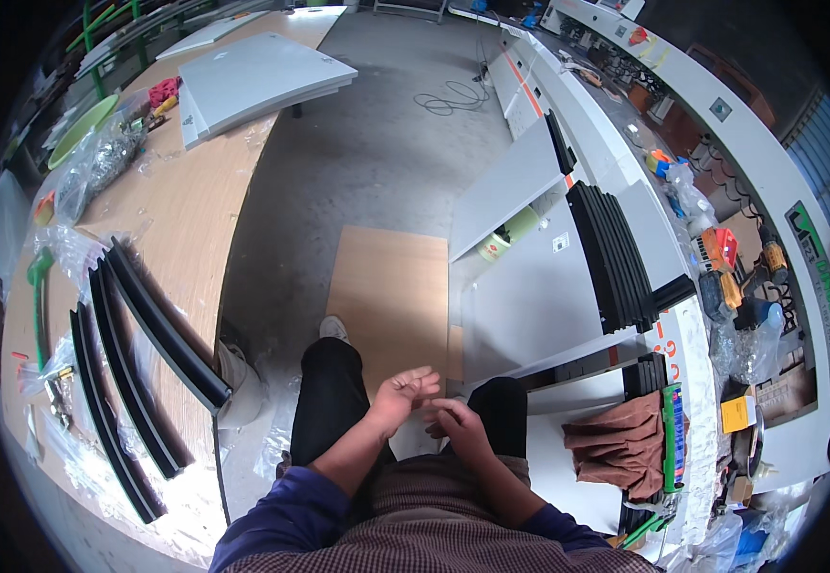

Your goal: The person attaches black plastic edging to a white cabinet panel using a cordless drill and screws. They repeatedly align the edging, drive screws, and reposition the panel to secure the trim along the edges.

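Observation:
My left hand is raised above my knees, palm up, fingers loosely spread, and holds nothing I can see. My right hand sits just beside it, fingers curled, its fingertips touching or nearly touching the left hand; whether it pinches something small is too small to tell. Both hands hover over my black trousers, between the wooden workbench on my left and the white panels on my right.
Three long black rails lie on the wooden workbench at left, among plastic bags. Grey boards are stacked at its far end. At right, white panels carry a stack of black strips and a brown cloth. A plywood sheet lies on the floor.

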The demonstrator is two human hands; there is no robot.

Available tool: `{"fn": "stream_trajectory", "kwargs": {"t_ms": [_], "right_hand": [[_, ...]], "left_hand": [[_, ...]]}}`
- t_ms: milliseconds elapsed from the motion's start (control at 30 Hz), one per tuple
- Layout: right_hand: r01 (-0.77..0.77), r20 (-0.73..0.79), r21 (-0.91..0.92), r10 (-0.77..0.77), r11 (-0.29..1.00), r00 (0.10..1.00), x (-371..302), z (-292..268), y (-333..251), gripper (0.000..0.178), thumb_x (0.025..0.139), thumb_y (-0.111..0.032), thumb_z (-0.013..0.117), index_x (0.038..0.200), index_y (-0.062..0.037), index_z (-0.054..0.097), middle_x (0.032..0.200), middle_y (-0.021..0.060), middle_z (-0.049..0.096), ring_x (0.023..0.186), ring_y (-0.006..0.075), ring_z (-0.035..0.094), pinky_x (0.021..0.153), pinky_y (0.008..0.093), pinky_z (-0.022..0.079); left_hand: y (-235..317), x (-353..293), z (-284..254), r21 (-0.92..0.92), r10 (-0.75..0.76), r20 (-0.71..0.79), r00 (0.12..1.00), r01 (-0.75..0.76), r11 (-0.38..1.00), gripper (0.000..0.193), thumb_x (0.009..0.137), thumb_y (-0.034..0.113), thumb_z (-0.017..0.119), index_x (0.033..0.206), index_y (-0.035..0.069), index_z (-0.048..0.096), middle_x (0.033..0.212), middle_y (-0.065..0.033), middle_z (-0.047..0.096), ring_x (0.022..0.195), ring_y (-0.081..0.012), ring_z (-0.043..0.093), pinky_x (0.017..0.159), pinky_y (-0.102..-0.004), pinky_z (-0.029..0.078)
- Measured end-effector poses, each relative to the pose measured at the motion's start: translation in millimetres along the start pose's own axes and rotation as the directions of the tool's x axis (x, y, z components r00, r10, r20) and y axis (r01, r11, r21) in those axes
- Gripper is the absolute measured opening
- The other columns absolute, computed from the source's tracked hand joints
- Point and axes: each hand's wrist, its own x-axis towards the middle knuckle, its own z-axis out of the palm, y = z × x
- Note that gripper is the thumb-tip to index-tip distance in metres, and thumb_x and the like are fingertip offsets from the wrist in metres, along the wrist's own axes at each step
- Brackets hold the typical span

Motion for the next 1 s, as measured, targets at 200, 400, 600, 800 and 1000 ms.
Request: {"fn": "stream_trajectory", "kwargs": {"t_ms": [200,400,600,800,1000], "right_hand": [[-0.008,0.034,-0.037,0.009,0.999,0.999,-10.0,11.7,-2.1,0.024,0.098,-0.011,0.049,0.118,-0.0020,0.058,0.099,0.0101,0.068,0.081,0.0149,0.066,0.073,0.0273,0.054],[-0.003,0.087,-0.133,0.015,0.991,0.996,-21.9,23.8,-6.2,0.023,0.097,-0.010,0.049,0.117,-0.0004,0.058,0.099,0.0101,0.068,0.083,0.0138,0.065,0.074,0.0267,0.053],[0.165,0.117,-0.417,-0.128,0.894,0.985,-34.0,30.2,-18.6,0.020,0.096,-0.008,0.050,0.111,0.0007,0.060,0.097,0.0104,0.068,0.081,0.0144,0.066,0.072,0.0267,0.053],[0.030,0.078,-0.221,-0.013,0.975,0.997,-39.6,34.3,-31.2,0.020,0.095,-0.009,0.050,0.107,0.0026,0.061,0.095,0.0126,0.068,0.080,0.0161,0.065,0.072,0.0284,0.053],[0.090,0.194,-0.089,-0.072,0.992,0.978,-23.1,38.2,-51.5,0.023,0.098,-0.014,0.051,0.111,0.0020,0.061,0.093,0.0088,0.068,0.078,0.0130,0.063,0.072,0.0263,0.050]], "left_hand": [[-7.4,3.8,-11.4,-0.055,-0.035,-0.092,0.995,0.030,0.998,0.027,0.104,0.018,0.040,0.119,0.003,0.055,0.112,-0.0127,0.066,0.086,-0.0196,0.065,0.077,-0.0318,0.053],[-14.1,11.0,-28.0,-0.028,-0.116,-0.044,0.992,0.115,0.993,0.027,0.102,0.031,0.046,0.094,0.008,0.058,0.076,-0.0052,0.064,0.057,-0.0132,0.055,0.060,-0.0286,0.050],[-9.8,11.5,-19.9,0.004,-0.100,-0.075,0.992,0.100,0.995,0.043,0.097,0.048,0.049,0.082,0.008,0.056,0.061,0.0002,0.050,0.050,-0.0097,0.045,0.058,-0.0301,0.052],[9.3,2.8,-3.7,-0.055,0.021,0.029,0.999,-0.019,0.998,0.046,0.099,0.046,0.047,0.083,0.005,0.060,0.056,-0.0012,0.050,0.047,-0.0107,0.046,0.064,-0.0289,0.054],[59.3,-32.0,20.3,-0.144,0.243,0.040,0.969,-0.235,0.961,0.035,0.103,0.024,0.042,0.115,-0.006,0.058,0.093,-0.0143,0.068,0.081,-0.0172,0.067,0.080,-0.0284,0.054]]}}
